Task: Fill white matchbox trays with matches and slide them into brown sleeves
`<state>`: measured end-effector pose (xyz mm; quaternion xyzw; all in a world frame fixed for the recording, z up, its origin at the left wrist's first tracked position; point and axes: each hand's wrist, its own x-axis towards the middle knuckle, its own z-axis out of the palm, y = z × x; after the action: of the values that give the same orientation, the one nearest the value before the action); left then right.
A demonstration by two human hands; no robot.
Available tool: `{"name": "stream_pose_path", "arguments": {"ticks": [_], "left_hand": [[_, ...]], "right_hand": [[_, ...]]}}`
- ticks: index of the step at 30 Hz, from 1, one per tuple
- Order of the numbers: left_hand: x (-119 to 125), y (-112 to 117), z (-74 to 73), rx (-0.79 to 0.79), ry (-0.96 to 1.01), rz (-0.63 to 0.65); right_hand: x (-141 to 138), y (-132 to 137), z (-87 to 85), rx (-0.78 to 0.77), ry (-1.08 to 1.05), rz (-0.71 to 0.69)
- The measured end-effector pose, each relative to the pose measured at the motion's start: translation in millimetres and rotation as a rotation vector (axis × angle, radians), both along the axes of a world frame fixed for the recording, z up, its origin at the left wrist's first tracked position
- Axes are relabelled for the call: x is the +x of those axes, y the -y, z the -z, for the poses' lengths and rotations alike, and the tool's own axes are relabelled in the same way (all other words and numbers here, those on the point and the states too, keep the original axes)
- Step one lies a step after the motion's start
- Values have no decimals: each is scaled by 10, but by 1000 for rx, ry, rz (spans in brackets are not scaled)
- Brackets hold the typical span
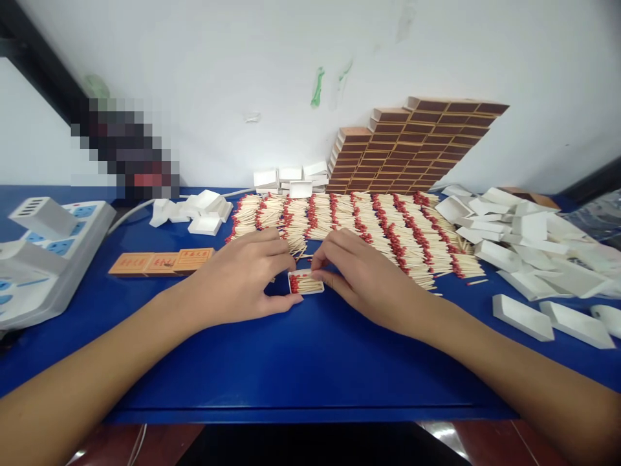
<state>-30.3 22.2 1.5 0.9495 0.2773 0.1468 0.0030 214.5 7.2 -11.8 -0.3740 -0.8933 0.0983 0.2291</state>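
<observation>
A small white matchbox tray [319, 290] lies on the blue table, partly filled with red-tipped matches [303, 283]. My left hand [250, 272] grips its left end, thumb at the near corner and fingers at the far side. Over the tray's right end, my right hand [356, 272] has thumb and fingertips closed together; whatever is between them is hidden. Just beyond both hands spreads a wide layer of loose matches [339, 217], their red heads forming slanting rows.
Closed matchboxes [162, 262] lie left. Many white trays [528, 233] are heaped right, with smaller groups of white trays [204, 210] at the back left. A stepped stack of matchboxes [402, 149] leans at the wall. A power strip [97, 226] with plugs stands far left.
</observation>
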Motion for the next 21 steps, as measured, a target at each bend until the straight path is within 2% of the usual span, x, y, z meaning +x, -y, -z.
{"name": "stream_pose_path", "arguments": {"ticks": [4, 13, 21], "left_hand": [[8, -11, 11, 3, -5, 2], [-7, -8, 13, 1, -6, -7], [6, -5, 13, 4, -10, -2]], "right_hand": [[-28, 54, 15, -29, 13, -25], [128, 10, 5, -113, 22, -11], [65, 24, 42, -158, -23, -9]]}}
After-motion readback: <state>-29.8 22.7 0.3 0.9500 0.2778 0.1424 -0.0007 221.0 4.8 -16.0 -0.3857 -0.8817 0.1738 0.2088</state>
